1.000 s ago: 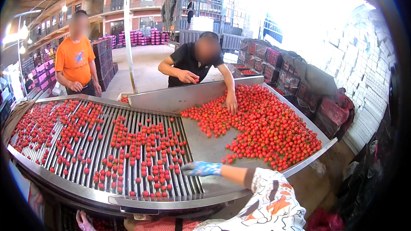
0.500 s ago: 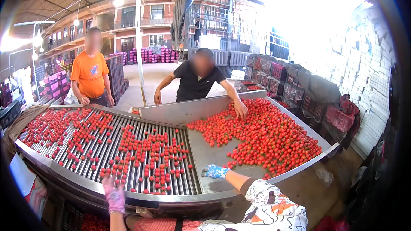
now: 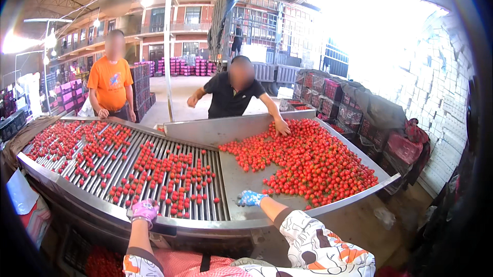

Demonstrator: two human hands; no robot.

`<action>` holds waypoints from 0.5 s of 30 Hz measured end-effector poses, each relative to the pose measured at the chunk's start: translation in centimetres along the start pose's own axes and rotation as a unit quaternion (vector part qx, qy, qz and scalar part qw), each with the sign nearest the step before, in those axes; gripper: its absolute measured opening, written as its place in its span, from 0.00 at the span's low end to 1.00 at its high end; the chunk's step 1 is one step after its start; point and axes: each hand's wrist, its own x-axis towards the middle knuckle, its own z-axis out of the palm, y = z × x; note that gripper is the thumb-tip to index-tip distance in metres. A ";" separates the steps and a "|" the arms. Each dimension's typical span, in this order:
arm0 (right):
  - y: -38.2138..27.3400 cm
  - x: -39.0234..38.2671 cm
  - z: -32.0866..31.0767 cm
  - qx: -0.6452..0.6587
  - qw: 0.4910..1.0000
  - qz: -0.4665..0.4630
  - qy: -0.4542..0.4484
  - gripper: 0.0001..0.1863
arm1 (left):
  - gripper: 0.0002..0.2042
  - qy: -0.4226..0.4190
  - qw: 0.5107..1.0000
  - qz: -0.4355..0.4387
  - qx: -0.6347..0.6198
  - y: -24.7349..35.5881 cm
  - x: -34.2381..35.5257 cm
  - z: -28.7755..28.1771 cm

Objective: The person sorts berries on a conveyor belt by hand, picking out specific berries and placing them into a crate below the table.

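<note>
Pink-gloved left fingers point(image 3: 149, 204) at roller conveyor rim point(image 3: 77, 191), right fingers point(image 3: 245, 198) near tomatoes point(image 3: 321, 164)

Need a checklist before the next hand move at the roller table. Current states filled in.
1. Left hand and right hand gloved: ok, pink and blue.
2. Right hand apart from dark-shirted co-worker's hand: ok.
3. Left hand's grip empty: cannot tell, palm hidden.
4. Rollers free of tomatoes: not ok, many lie on them.
5. Rollers stopped: cannot tell.
</note>
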 end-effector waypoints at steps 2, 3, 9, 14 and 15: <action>0.4 0.5 -0.1 -0.043 0.999 -0.022 0.002 0.22 | 0.20 -0.002 1.000 -0.002 0.020 -0.1 0.7 0.5; 1.3 0.5 0.0 -0.063 0.998 -0.028 0.003 0.22 | 0.19 0.010 1.000 0.009 0.023 0.2 1.0 0.9; 0.6 -0.2 0.0 -0.006 1.000 0.010 -0.018 0.23 | 0.17 0.053 0.997 0.018 0.059 -0.2 0.8 2.0; 2.6 0.5 0.4 -0.036 0.999 -0.010 0.003 0.25 | 0.18 0.076 0.994 0.060 0.048 -0.1 1.5 2.9; 3.4 0.5 0.4 -0.048 0.999 -0.019 0.012 0.26 | 0.18 0.068 0.995 0.056 0.048 0.4 1.7 2.9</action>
